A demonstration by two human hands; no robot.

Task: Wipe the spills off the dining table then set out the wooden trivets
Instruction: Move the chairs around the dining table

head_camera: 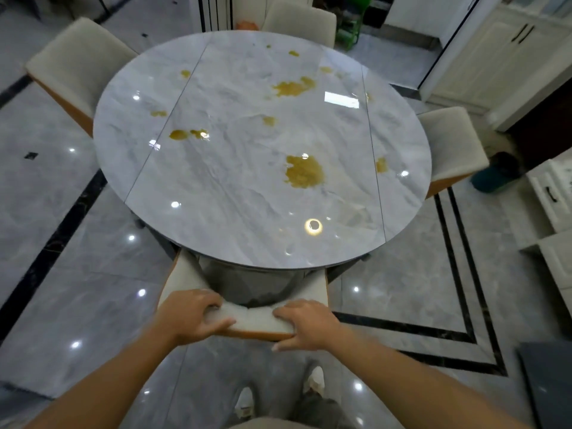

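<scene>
Fingers (209,300) of the left hand (190,317) are curled over the top of the near chair (250,318), gripping its cream backrest; the right hand (306,325) grips the same backrest just beside it, with its fingers over the top edge and its thumb below. The chair stands against the near edge of the round grey marble desk (235,193), its seat partly under the top.

Yellow-brown spills (305,171) lie scattered across the glossy desk. The largest is right of the middle, and a spread patch (294,86) lies toward the far right. A pair of small ones (185,134) lies on the left side, with smaller drops near the far edge and the right rim.

Three more cream chairs (77,66) stand around the desk, at the left, far and right sides. The shiny grey tiled floor (93,274) has black border lines. White cabinets (507,57) stand at the right, and two pale shoes (314,379) show below the arms
</scene>
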